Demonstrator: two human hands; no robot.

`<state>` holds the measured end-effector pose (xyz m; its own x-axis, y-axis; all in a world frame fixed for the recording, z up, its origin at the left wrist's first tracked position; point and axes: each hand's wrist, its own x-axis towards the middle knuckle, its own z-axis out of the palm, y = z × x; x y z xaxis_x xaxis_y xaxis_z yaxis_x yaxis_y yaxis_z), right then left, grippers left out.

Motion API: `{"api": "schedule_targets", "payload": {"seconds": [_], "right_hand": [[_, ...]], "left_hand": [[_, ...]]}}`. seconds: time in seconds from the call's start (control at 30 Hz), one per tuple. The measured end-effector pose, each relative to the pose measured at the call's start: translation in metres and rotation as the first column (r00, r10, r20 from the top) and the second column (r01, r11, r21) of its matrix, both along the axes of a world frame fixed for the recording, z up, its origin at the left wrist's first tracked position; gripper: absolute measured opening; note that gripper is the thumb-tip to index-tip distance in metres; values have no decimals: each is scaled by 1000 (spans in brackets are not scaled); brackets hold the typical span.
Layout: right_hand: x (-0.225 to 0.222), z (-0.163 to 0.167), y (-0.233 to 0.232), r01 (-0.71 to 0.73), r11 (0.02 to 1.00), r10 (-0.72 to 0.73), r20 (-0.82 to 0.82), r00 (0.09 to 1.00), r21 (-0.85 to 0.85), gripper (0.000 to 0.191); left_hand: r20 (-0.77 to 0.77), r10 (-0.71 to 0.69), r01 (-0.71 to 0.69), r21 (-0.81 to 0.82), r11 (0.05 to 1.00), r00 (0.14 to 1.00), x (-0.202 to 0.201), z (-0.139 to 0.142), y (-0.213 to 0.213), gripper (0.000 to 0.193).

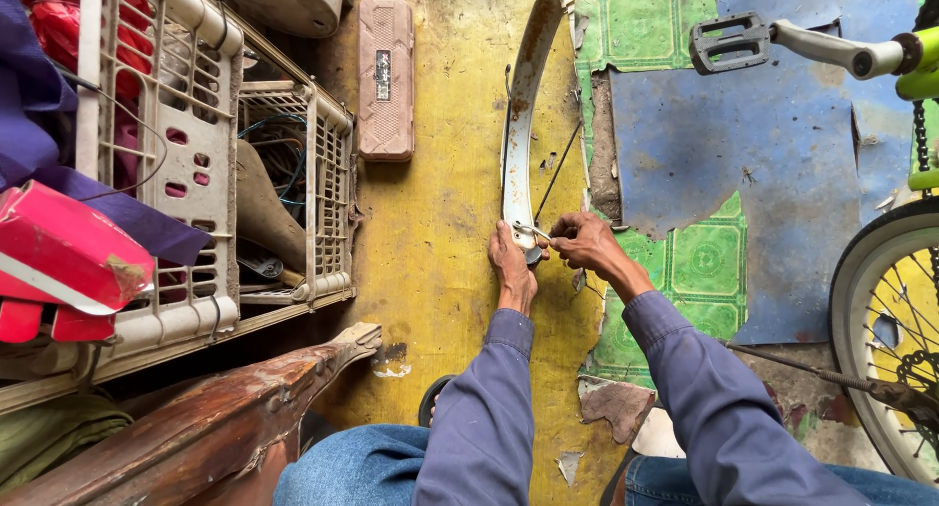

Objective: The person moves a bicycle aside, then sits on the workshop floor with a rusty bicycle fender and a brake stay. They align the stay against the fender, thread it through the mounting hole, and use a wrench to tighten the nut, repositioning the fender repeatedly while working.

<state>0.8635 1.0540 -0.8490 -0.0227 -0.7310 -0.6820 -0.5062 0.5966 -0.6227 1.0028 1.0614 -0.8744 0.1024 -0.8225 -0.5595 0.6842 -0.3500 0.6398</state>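
Blue sleeves (587, 408) and denim knees fill the 6 o'clock edge; both forearms run up toward centre frame.

Left hand (513, 268): lies on the near end of a curved bicycle mudguard (519, 125), fingers curled over its edge, holding it down against the yellow floor (430, 232).

Right hand (583, 242): just at 3 o'clock of the left one, fingertips pinched shut on a small metal part at the mudguard's end. I can't make out what the part is.

Mudguard: pale, rust-flecked, arcs from the hands up to 12 o'clock. Thin wire stay (559, 169) slants off its right side.

Around it:
- brown ribbed case (384, 81) at 11 o'clock, well apart from the hands
- plastic crates (196, 164) with cables and red parts at 9 o'clock
- bicycle wheel (875, 301) at 4 o'clock, pedal (729, 43) at 1 o'clock
- torn green-and-blue floor covering (743, 164) under the right side
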Motion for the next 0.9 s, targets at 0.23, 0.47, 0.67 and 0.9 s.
{"api": "schedule_targets", "payload": {"seconds": [0.23, 0.47, 0.67, 0.9], "right_hand": [[8, 21, -9, -80, 996, 79, 9, 997, 44, 19], [9, 20, -13, -179, 981, 181, -21, 983, 80, 15], [-11, -10, -11, -325, 944, 317, -108, 942, -64, 12], [-24, -52, -4, -343, 792, 167, -361, 918, -506, 17]], "left_hand": [[-24, 14, -13, 52, 999, 1000, 0, -8, 2, 37], [51, 21, -23, 43, 999, 998, 1, -16, 5, 36], [27, -12, 11, 53, 999, 1000, 4, -10, 9, 38], [34, -31, 28, 100, 995, 999, 1, -15, 10, 39]]}}
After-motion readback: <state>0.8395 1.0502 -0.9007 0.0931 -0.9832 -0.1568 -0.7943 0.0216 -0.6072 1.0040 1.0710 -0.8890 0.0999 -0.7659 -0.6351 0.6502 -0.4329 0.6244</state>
